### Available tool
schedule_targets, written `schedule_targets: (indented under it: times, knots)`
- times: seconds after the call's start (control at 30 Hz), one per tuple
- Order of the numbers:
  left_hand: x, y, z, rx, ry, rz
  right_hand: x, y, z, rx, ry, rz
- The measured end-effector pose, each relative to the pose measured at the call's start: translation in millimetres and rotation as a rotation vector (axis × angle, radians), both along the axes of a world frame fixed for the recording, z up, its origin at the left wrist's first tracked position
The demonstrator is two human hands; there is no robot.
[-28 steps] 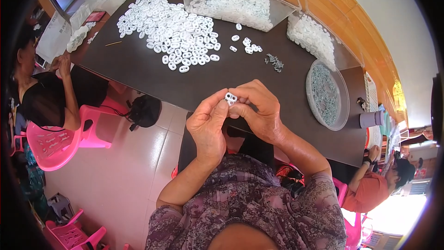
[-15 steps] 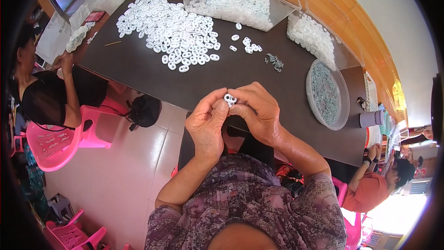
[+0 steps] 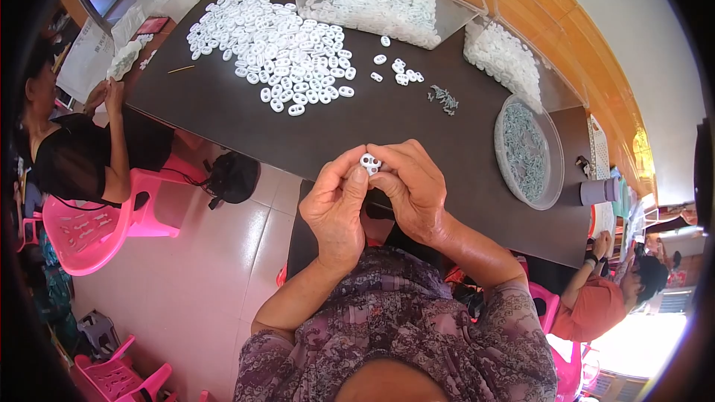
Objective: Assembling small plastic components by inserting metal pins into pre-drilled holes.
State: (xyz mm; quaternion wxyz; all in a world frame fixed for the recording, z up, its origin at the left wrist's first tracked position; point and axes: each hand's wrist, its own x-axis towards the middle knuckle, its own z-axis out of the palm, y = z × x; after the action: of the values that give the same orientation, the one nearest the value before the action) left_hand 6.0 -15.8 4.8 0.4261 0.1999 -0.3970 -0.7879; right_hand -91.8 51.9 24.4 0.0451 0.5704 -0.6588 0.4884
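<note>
At the near edge of the dark table, my left hand (image 3: 339, 212) and my right hand (image 3: 414, 187) meet at the fingertips. Pinched between them is a small white plastic piece with round holes (image 3: 369, 160); my thumbs cover its lower part, so I cannot tell if it is one part or two joined. A large heap of white oval two-hole pieces (image 3: 287, 52) lies beyond my left hand. A few loose white pieces (image 3: 402, 74) and a little pile of grey-green slivers (image 3: 445, 98) lie farther off, past my right hand.
Clear bins of white pieces (image 3: 372, 7) (image 3: 503, 56) line the table's far side. A round clear tray (image 3: 555, 160) holds grey-green bits, with a lidded cup (image 3: 598, 192) beside it. A thin yellow stick (image 3: 181, 70) lies left. Co-workers sit left (image 3: 71, 152) and right (image 3: 596, 301).
Both my hands have shifted very slightly nearer to me, still pinching the white piece. The heaps on the table look the same.
</note>
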Motion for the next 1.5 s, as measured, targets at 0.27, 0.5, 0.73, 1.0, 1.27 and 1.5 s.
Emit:
schedule_targets:
  times: [0.27,0.5,0.73,1.0,1.27,1.5]
  knots:
    - [2,4,-7,-0.211,-0.06,0.064,6,-1,-4,-0.09,0.049,-0.037]
    - [2,7,-11,-0.226,0.024,0.087,10,-3,-10,-0.149,0.06,-0.031]
    - [5,5,-11,-0.173,0.016,0.102,14,-5,-2,-0.104,0.002,-0.012]
    - [8,6,-6,-0.164,0.026,0.081,17,-2,-4,-0.078,-0.148,0.0]
    - [8,5,-6,-0.299,-0.001,0.084,17,-5,-10,-0.192,-0.013,-0.032]
    - [7,11,-9,-0.283,0.033,0.072,18,-2,-15,-0.221,0.035,-0.052]
